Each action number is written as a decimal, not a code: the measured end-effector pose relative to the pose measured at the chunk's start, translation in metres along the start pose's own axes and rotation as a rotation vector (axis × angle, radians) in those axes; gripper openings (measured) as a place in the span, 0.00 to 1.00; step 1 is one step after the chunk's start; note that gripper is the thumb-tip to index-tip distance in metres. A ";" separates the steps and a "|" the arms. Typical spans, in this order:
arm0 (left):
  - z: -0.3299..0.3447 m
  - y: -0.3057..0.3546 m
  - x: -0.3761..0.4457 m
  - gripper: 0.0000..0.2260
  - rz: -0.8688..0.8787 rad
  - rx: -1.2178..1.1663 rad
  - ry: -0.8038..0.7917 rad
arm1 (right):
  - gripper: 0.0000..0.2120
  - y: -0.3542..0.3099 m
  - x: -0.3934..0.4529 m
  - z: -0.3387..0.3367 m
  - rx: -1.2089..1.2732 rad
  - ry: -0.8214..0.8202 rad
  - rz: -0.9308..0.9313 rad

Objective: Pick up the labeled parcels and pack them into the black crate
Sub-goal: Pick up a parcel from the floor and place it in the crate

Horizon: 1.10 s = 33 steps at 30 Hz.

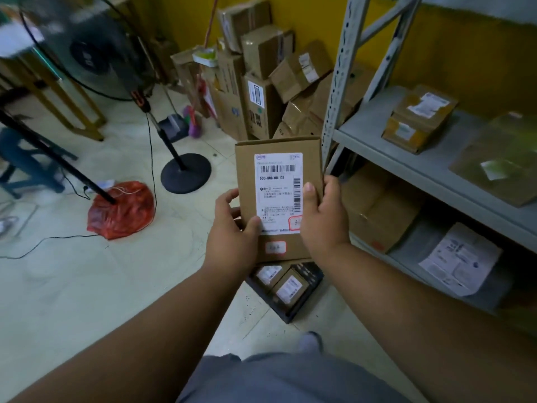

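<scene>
1. Yellow wall point(453, 53) at the back, meeting a pale tiled floor point(72, 286).
2. Grey metal shelving point(406, 146) along the right, with slotted uprights.
3. Standing fan point(87, 48) at upper left, blurred, on a round black base point(186, 173).
4. Red plastic bag point(122, 210) lying on the tiles, black cable point(43, 242) trailing past.
5. Blue stool point(26, 161) at the left edge.
6. Wooden frame point(72, 106) behind it.

A small parcel depot or stockroom. Grey slotted-steel shelving point(430, 167) at 3 o'clock carries labelled cardboard parcels point(418, 119); more cartons point(261, 82) are stacked against the yellow wall point(436, 48) at 12 o'clock. A pedestal fan point(93, 50) stands at 10 o'clock on the tiled floor point(87, 286).
</scene>
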<state>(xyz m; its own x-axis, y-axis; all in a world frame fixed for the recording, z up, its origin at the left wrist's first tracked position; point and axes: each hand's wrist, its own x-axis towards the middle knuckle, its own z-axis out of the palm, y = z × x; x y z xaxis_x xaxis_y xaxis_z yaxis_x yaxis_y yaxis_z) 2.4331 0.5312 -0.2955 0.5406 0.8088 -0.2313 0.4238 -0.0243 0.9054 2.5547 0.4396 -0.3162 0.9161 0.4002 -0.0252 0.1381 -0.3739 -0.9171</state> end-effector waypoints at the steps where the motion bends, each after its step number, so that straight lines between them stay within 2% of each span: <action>1: -0.002 0.002 0.011 0.24 0.009 0.010 0.000 | 0.19 -0.003 0.008 0.005 -0.005 0.007 -0.004; 6: -0.004 0.002 0.070 0.23 0.046 0.046 -0.100 | 0.20 -0.005 0.046 0.030 -0.069 0.061 0.056; 13: 0.004 0.008 0.186 0.24 0.159 0.157 -0.400 | 0.23 -0.002 0.078 0.064 -0.236 0.401 0.187; 18: 0.003 0.016 0.247 0.26 0.275 0.246 -0.634 | 0.19 0.001 0.083 0.099 -0.144 0.558 0.373; 23: 0.023 -0.001 0.285 0.21 0.315 0.301 -0.690 | 0.21 0.011 0.093 0.135 -0.077 0.690 0.473; 27: 0.061 -0.050 0.313 0.19 0.316 0.316 -0.675 | 0.19 0.064 0.110 0.161 -0.067 0.667 0.535; 33: 0.118 -0.198 0.345 0.21 0.124 0.373 -0.791 | 0.18 0.208 0.117 0.213 -0.097 0.574 0.712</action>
<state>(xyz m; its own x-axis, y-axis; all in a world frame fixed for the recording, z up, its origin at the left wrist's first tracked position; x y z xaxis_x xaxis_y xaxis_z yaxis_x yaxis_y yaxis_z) 2.6216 0.7460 -0.5966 0.8845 0.1470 -0.4428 0.4634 -0.3867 0.7973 2.6101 0.5867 -0.5948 0.8399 -0.4185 -0.3456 -0.5227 -0.4518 -0.7229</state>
